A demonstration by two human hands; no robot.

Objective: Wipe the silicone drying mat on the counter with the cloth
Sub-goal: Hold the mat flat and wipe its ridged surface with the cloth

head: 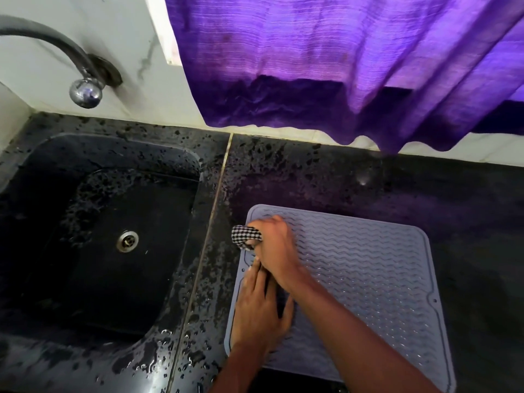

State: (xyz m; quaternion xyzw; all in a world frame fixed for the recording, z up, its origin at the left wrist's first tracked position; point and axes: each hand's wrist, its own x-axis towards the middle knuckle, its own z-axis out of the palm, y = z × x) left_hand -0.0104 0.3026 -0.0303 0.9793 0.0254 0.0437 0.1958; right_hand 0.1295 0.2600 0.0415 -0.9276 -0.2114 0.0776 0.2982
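1. Fingers (262,224) of the right hand (276,245) are curling round the checked cloth (246,235), gripping it in a bunch and pressing it onto the far left corner of the silicone drying mat (368,265).
2. Fingers (252,275) of the left hand (259,310) are lying straight and flat along the mat's left edge, nearer than the cloth and holding nothing; they are probably pinning the mat down.
3. The mat is lying flat on the dark bench (453,194), with the sink (99,236) just off the mat's left side and water beading on the bench between them.
4. Wiping is under way at that one corner. Small glints are showing on the ridges across the mat's middle, likely water, so most of the surface seems to be waiting its turn.
5. The next move is calling for a firm stroke from that corner toward the mat's right edge, running with the wavy ridges. The left hand should be bearing down throughout, since a wet bench may be letting the mat slide.
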